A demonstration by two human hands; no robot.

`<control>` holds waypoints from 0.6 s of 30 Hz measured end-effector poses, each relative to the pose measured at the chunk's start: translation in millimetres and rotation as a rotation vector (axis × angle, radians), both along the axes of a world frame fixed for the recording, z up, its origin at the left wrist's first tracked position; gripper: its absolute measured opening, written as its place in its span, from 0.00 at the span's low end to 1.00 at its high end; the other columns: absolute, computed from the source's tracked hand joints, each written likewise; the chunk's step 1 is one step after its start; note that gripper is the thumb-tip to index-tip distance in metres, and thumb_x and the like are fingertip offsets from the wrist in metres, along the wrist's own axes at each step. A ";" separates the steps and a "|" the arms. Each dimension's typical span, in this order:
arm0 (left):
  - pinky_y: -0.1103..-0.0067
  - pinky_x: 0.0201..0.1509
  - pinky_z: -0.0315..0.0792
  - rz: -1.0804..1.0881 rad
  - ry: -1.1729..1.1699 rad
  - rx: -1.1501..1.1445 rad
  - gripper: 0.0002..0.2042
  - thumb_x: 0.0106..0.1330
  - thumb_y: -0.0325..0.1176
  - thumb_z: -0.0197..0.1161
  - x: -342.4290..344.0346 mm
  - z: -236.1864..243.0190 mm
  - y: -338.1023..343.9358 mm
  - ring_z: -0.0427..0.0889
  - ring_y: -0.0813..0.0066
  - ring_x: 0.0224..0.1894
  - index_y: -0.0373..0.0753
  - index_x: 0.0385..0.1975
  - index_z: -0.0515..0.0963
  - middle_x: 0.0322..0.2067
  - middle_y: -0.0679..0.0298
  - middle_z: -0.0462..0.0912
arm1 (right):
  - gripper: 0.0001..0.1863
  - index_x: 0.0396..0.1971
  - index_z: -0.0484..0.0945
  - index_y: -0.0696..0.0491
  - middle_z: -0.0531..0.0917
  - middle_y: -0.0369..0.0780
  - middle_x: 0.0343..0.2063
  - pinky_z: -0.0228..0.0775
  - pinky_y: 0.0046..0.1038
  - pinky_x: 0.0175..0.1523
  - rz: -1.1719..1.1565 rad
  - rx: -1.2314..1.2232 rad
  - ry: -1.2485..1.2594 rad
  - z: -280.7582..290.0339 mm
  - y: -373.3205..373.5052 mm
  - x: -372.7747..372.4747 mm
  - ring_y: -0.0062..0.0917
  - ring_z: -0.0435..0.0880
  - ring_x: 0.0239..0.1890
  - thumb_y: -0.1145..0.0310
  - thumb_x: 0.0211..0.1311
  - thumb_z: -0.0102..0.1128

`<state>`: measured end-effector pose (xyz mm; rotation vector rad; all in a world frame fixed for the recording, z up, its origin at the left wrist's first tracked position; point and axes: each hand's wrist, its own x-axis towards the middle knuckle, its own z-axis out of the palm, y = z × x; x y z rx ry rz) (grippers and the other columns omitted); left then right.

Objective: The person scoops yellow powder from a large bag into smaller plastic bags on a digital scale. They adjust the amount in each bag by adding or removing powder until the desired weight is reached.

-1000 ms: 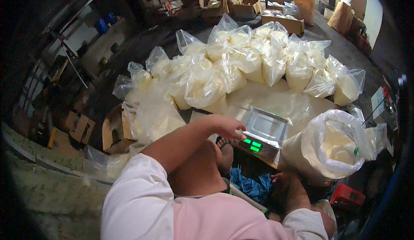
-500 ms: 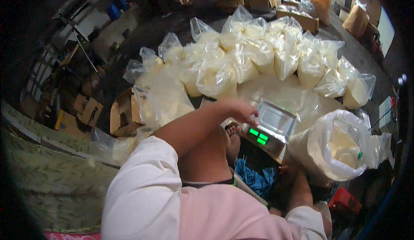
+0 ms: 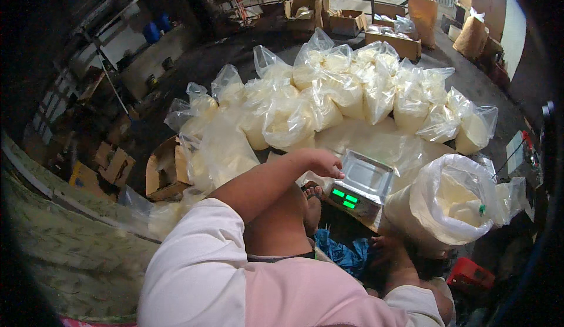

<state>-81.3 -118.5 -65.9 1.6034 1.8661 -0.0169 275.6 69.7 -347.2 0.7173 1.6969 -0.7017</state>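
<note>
- Sack (image 3: 424,209) gapes; my bump could spill it.
- Scale (image 3: 362,181) is just left of it; my left hand (image 3: 326,163), loose, seemingly empty, could knock it.
- My right hand (image 3: 385,246) is in shadow; I can't tell its grip.

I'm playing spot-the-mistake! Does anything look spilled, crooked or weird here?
Nothing clearly stands out: I see no obvious spill or damage. The big open sack beside the scale looks tilted, but the bendy wide lens may cause that.
</note>
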 end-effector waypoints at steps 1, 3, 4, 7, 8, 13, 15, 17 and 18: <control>0.62 0.62 0.71 -0.001 -0.003 -0.002 0.35 0.70 0.61 0.55 -5.7 -7.0 -4.7 0.78 0.48 0.59 0.32 0.61 0.72 0.57 0.43 0.78 | 0.18 0.35 0.79 0.49 0.78 0.38 0.31 0.70 0.32 0.40 0.005 -0.021 0.001 -4.9 -9.7 0.5 0.32 0.75 0.33 0.50 0.55 0.71; 0.62 0.58 0.74 -0.055 -0.012 0.017 0.35 0.70 0.61 0.55 -14.6 -14.7 -1.0 0.81 0.50 0.55 0.31 0.59 0.74 0.54 0.43 0.81 | 0.19 0.34 0.79 0.48 0.78 0.38 0.31 0.70 0.32 0.39 -0.032 -0.042 0.010 -4.3 -16.5 4.9 0.31 0.74 0.32 0.50 0.55 0.71; 0.63 0.54 0.75 -0.047 -0.054 0.028 0.35 0.70 0.61 0.55 -9.2 -10.0 4.9 0.83 0.51 0.50 0.28 0.56 0.76 0.49 0.44 0.83 | 0.19 0.34 0.79 0.48 0.78 0.37 0.31 0.70 0.32 0.39 -0.078 -0.044 0.008 -2.1 -13.3 14.3 0.31 0.74 0.32 0.50 0.55 0.71; 0.63 0.55 0.74 -0.051 -0.074 -0.024 0.35 0.70 0.60 0.54 -14.2 -15.3 -0.8 0.82 0.52 0.51 0.28 0.57 0.75 0.50 0.44 0.83 | 0.19 0.34 0.79 0.48 0.78 0.37 0.30 0.70 0.31 0.38 -0.202 -0.100 0.021 2.2 -15.9 18.1 0.30 0.74 0.31 0.49 0.55 0.72; 0.63 0.57 0.74 -0.073 -0.049 -0.068 0.35 0.70 0.61 0.54 -14.8 -19.2 1.5 0.82 0.52 0.53 0.29 0.58 0.75 0.52 0.43 0.82 | 0.19 0.33 0.78 0.48 0.78 0.36 0.30 0.70 0.31 0.38 -0.274 -0.126 0.021 3.9 -13.1 20.2 0.30 0.74 0.31 0.49 0.54 0.72; 0.65 0.59 0.72 -0.012 -0.027 -0.016 0.36 0.65 0.66 0.57 -19.2 -32.2 -1.2 0.81 0.56 0.54 0.33 0.53 0.80 0.49 0.48 0.84 | 0.20 0.33 0.78 0.47 0.77 0.35 0.28 0.69 0.30 0.36 -0.867 -0.346 0.150 28.3 7.5 12.1 0.29 0.73 0.29 0.48 0.54 0.73; 0.66 0.58 0.72 -0.033 0.011 0.047 0.37 0.64 0.66 0.59 -7.3 -23.7 13.5 0.81 0.58 0.53 0.32 0.53 0.79 0.49 0.48 0.84 | 0.20 0.32 0.78 0.47 0.77 0.35 0.28 0.69 0.30 0.36 -1.063 -0.444 0.331 47.4 17.1 12.3 0.29 0.73 0.28 0.48 0.54 0.73; 0.66 0.58 0.72 -0.002 0.082 0.051 0.38 0.63 0.65 0.60 -2.1 -16.7 -9.3 0.81 0.59 0.54 0.30 0.54 0.79 0.50 0.48 0.84 | 0.21 0.33 0.75 0.47 0.75 0.34 0.31 0.70 0.33 0.39 -1.093 -0.491 0.561 96.1 -17.8 -12.0 0.27 0.73 0.33 0.46 0.55 0.72; 0.66 0.59 0.72 0.011 0.012 0.059 0.36 0.64 0.63 0.61 -3.8 -15.2 -7.0 0.80 0.59 0.54 0.31 0.55 0.78 0.51 0.48 0.83 | 0.23 0.38 0.75 0.47 0.76 0.34 0.36 0.70 0.36 0.41 -1.000 -0.435 0.656 110.8 -17.6 -14.5 0.27 0.74 0.37 0.45 0.56 0.71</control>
